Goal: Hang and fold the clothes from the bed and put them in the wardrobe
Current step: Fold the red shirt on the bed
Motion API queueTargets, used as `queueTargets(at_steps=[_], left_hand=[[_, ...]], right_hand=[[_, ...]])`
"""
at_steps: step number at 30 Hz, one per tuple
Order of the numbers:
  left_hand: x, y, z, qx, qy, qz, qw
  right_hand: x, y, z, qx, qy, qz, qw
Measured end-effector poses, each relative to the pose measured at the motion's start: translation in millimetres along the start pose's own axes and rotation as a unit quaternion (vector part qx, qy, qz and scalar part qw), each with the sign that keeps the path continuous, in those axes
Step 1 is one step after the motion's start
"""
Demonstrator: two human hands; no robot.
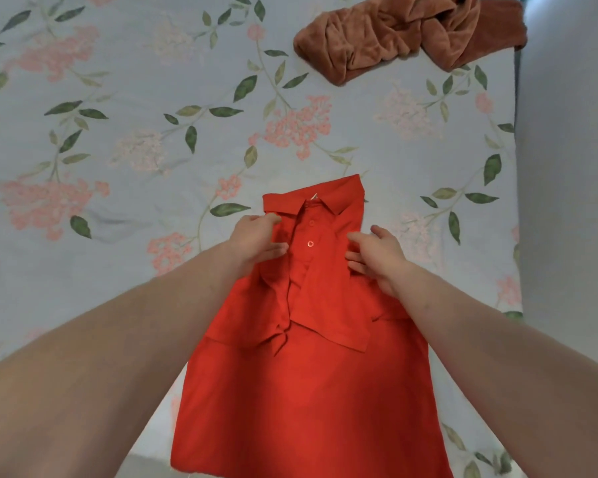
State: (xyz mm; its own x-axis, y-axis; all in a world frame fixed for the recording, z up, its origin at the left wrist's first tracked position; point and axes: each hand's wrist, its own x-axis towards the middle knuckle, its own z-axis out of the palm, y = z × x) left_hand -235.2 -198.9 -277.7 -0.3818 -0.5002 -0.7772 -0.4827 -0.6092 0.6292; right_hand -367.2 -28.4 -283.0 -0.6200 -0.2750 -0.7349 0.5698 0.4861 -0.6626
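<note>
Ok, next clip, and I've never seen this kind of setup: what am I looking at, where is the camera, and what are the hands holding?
There is no machine here. A person wears one wide-angle camera on the head, looking down over both forearms at a bed with a floral sheet. A red polo shirt lies on it, sleeves folded in, collar away from the person. The left hand and right hand each grip the shirt near the shoulders, either side of the button placket. A crumpled rust-brown velvety garment lies at the bed's far right.
</note>
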Motion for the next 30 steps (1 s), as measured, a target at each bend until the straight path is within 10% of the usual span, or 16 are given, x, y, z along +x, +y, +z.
queueTargets(at_steps=[12,22,30], left_hand=[[38.6,26.6,7.6,-0.185,-0.052,-0.060,0.980],[-1.9,14.0,-17.3,-0.003,-0.019,0.126,0.992],[-86.9,-64.2,-77.7,0.349,-0.017,0.345,0.871]], right_hand=[[39.0,-38.5,9.3,0.159,-0.056,0.082,0.982],[-6.4,-43.8,-19.6,-0.042,-0.071,-0.082,0.993],[-64.1,30.8,-76.1,-0.351,-0.134,-0.335,0.864]])
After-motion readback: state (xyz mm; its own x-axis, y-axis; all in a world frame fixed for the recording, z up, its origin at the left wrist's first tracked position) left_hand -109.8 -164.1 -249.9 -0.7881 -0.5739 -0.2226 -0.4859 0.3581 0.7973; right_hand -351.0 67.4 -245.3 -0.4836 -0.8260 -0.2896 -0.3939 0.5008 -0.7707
